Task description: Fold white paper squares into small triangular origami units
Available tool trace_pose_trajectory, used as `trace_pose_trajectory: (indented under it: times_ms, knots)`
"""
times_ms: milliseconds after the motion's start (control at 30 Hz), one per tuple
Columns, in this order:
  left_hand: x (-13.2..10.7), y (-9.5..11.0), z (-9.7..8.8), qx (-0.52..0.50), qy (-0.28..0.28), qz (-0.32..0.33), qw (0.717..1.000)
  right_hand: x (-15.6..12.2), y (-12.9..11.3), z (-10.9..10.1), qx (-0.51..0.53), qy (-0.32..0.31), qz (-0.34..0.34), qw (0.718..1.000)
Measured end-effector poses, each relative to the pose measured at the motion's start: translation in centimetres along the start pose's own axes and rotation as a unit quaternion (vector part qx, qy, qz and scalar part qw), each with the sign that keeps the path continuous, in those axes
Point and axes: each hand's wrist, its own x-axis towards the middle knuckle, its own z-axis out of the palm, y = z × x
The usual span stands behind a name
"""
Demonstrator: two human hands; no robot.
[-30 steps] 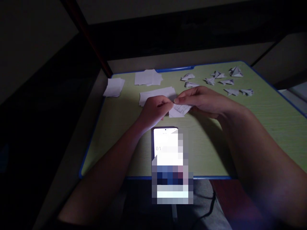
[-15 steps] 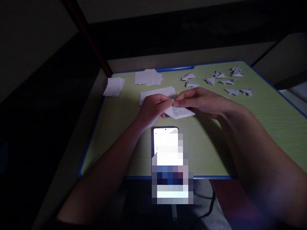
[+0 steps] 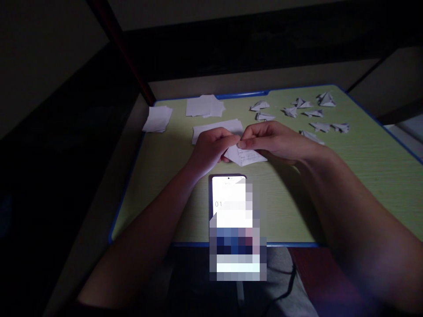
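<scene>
Between my two hands is a folded sheet of paper (image 3: 246, 157) with lines of writing, its pointed lower part sticking out below the fingers. My left hand (image 3: 214, 147) pinches its upper left edge, thumb on top. From the other side my right hand (image 3: 274, 138) grips the upper edge, its thumb almost meeting the left one. The fingers behind the paper are mostly hidden. Just behind my hands lies a stack of white paper (image 3: 214, 127) on the table. In front of them a phone (image 3: 229, 193) with a bright screen is partly pixelated.
The green table (image 3: 158, 189) has a blue rim. Two paper piles, a left pile (image 3: 157, 119) and a middle pile (image 3: 198, 107), lie at the back. Several folded paper figures (image 3: 302, 102) are spread at the back right; a folded paper (image 3: 312, 137) lies by my right wrist.
The folded paper has tilted slightly, its lower point a little lower and more of the writing showing. My right wrist has dropped a little, uncovering more of the folded paper beside it.
</scene>
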Motion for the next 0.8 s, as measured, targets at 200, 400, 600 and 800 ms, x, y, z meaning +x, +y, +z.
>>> trace_pose_trajectory:
  times_ms: [200, 400, 600, 800]
  knots:
    - [-0.11, 0.21, -0.05, -0.016, -0.022, 0.011, 1.0, -0.15, 0.01, 0.2, 0.016, -0.014, -0.02, 1.0]
    - [0.09, -0.25, -0.17, -0.039, -0.051, 0.032, 0.997, -0.1, 0.17, 0.05, 0.036, -0.032, -0.014, 0.999]
    - [0.21, -0.54, -0.24, -0.032, -0.063, 0.054, 0.996, -0.11, 0.14, -0.1, 0.033, -0.044, -0.002, 0.998]
    - [0.05, -0.25, -0.04, 0.017, -0.039, 0.073, 0.996, -0.08, 0.32, 0.02, 0.024, -0.034, -0.001, 0.999]
